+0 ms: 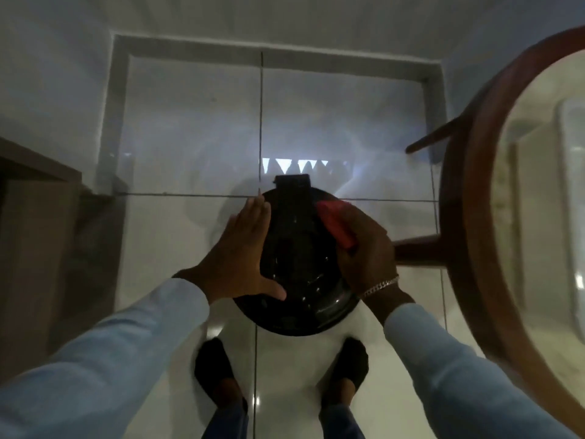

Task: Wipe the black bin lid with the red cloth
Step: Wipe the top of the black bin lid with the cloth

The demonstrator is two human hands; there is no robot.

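The round black bin lid (pixel 297 270) is seen from straight above, standing on the white tiled floor between my feet. Its glossy top carries small light specks, and a rectangular hinge part juts out at its far edge. My left hand (pixel 240 258) lies flat on the lid's left side, fingers spread, thumb across the near rim. My right hand (pixel 364 251) presses the red cloth (pixel 335 223) onto the lid's upper right part. A chain bracelet sits on my right wrist. Both arms wear light blue sleeves.
A round glass table with a dark wooden rim (pixel 465 217) fills the right side, two of its legs reaching toward the bin. A wooden cabinet (pixel 38 217) stands at the left. My dark shoes (pixel 218 369) stand just behind the bin. White walls close the corner ahead.
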